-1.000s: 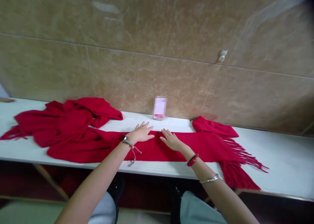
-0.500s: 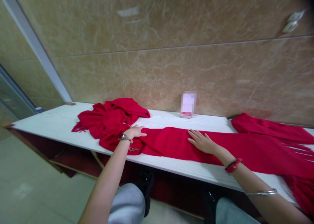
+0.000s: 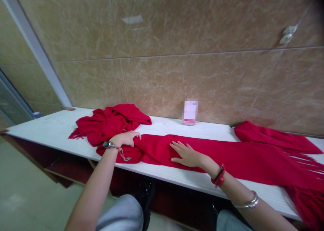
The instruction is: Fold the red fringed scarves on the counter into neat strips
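Observation:
A long red scarf (image 3: 235, 156) lies stretched along the white tabletop, flat in the middle and fringed at its right end. My left hand (image 3: 128, 138) has its fingers curled on the scarf's upper edge, gripping the cloth where it meets a bunched part. Flat on the smooth stretch rests my right hand (image 3: 186, 155), fingers spread and holding nothing. To the left, a crumpled heap of red cloth (image 3: 108, 121) with a fringe lies beside my left hand. Whether the heap is part of the same scarf is unclear.
Against the tiled wall stands a phone-like upright object (image 3: 190, 111), blurred out. A folded red cloth (image 3: 273, 136) lies at the back right. The white tabletop (image 3: 48, 124) has open shelves (image 3: 68, 167) under it. My knees are close to its front edge.
My right hand has slid left along the scarf. My left hand has shifted left and its fingers have curled onto the cloth. The view has shifted slightly.

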